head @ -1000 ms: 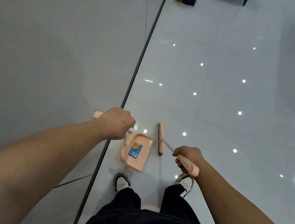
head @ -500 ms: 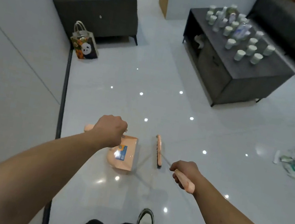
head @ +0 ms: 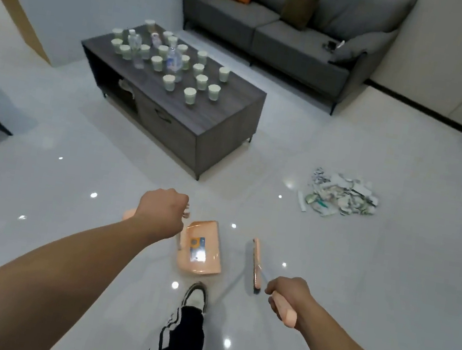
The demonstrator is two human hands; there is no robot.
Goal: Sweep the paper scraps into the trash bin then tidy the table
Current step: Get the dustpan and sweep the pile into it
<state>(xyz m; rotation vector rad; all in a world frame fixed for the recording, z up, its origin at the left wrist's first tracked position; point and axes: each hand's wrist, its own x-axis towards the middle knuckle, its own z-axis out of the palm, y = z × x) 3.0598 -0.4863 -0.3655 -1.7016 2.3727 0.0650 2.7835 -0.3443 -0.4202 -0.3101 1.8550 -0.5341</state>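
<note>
- Your left hand [head: 160, 215] is fisted round the peach plastic handle of the dustpan [head: 201, 251]; the handle's end pokes out to the left of the wrist.
- The dustpan hangs below and right of that fist, a smooth scoop with a blue label inside and a thin metal shaft.
- Your right hand [head: 286, 294] grips the peach handle of the broom [head: 256, 266], whose butt juts out under the palm.
- From that grip a slim grey shaft runs up-left to a narrow, flat peach head with dark bristles, just right of the dustpan and apart from it.
- Ahead and right of the broom hand, well apart, the scraps [head: 341, 194] lie in a ragged heap of white and green torn paper on the glossy pale floor [head: 65, 208].
- Ahead of the dustpan hand stands a dark wood-grain table [head: 217, 123], boxy, crowded with pale paper cups [head: 189, 95] and clear bottles [head: 173, 59].
- Beyond it sits a grey fabric sofa [head: 278, 30].
- Below both hands, one shoe [head: 197, 294] and a dark striped trouser leg show.
</note>
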